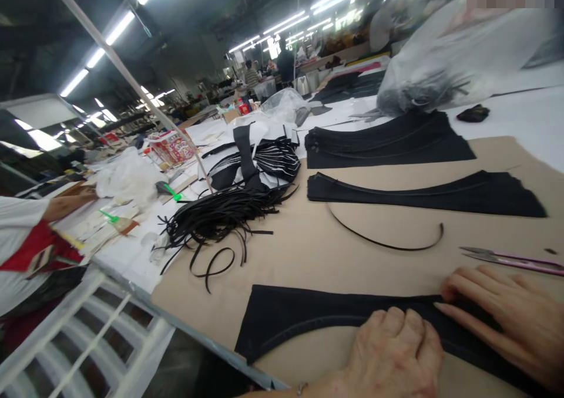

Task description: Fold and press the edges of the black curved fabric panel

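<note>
**Slippage and a stray nick look like the main risks**

The black panel (304,307) lies on the beige sheet (365,272), nearest the wearer, its left end flat and unheld. The left hand (392,348) has its fingers curled down on the curved edge; the right hand (502,310) rests bent over the farther side. The hands are near each other but apart — whether either pinches the cloth, I cannot tell. Uneven pressure could skew the panel or pucker that curve. The snips (511,259) lie just beyond the right hand, so a careless backward sweep might catch the blades. The loose strip (383,245) seems far enough off — a minor snag risk.
</note>
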Motion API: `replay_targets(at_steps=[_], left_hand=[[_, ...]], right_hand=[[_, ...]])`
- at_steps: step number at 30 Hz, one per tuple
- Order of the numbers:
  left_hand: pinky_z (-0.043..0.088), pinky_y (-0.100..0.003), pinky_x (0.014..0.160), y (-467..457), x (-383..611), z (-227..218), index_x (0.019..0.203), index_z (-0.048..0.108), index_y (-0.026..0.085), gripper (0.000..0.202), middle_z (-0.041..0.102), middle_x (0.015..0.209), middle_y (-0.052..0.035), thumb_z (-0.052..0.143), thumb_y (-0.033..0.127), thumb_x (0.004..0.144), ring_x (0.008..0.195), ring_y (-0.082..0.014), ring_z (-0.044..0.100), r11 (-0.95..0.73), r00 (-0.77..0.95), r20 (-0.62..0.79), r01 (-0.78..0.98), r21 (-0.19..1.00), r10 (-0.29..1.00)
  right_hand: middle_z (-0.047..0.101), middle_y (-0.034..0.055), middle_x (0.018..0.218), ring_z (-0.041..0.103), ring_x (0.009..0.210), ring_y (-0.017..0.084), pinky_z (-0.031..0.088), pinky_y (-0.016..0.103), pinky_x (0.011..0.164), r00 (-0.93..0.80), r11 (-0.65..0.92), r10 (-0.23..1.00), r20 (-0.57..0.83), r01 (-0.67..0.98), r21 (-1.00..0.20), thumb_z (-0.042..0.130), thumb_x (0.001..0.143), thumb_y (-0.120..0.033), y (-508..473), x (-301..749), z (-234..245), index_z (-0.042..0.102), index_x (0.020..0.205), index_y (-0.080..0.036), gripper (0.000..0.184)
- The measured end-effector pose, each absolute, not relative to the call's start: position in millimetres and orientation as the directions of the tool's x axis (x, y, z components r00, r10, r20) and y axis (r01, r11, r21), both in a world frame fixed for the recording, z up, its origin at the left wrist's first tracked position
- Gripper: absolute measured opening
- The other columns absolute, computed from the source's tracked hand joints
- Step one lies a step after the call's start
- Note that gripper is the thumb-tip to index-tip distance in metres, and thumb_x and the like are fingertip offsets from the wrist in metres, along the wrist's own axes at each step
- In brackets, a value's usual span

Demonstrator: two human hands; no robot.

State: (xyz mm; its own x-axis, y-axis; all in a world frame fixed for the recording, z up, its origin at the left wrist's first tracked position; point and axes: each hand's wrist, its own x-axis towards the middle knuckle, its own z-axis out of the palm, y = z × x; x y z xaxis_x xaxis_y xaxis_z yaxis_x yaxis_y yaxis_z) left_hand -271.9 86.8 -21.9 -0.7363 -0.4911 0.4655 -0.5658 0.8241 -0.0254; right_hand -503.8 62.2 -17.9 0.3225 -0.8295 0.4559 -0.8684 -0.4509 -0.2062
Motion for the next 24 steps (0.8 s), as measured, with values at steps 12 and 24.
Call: replay_targets(at_steps=[12,24], left_hand=[[0.05,-0.033,0.082,82,-279,-56,0.115,0.061,0.015,0.035,0.068,0.113,-0.0065,0.036,0.012,0.092,0.1,-0.0212,0.061,0.805,-0.586,0.695,-0.593,-0.017,-0.417],[0.051,-0.033,0.077,69,-278,-60,0.113,0.061,0.017,0.028,0.069,0.107,-0.0074,0.044,0.016,0.091,0.094,-0.0222,0.065,0.833,-0.678,0.665,-0.532,-0.152,-0.312]], right_hand=[[0.056,0.0048,0.098,0.05,0.091,0.02,0.037,0.038,0.084,0.252,-0.299,-0.951,0.18,-0.898,-0.324,0.051,0.094,-0.018,98,-520,33,0.055,0.091,-0.019,0.005],[0.058,0.0043,0.102,0.053,0.096,0.019,0.04,0.035,0.085,0.16,-0.229,-0.965,0.208,-0.899,-0.373,0.054,0.092,-0.011,118,-549,45,0.059,0.097,-0.02,0.012]])
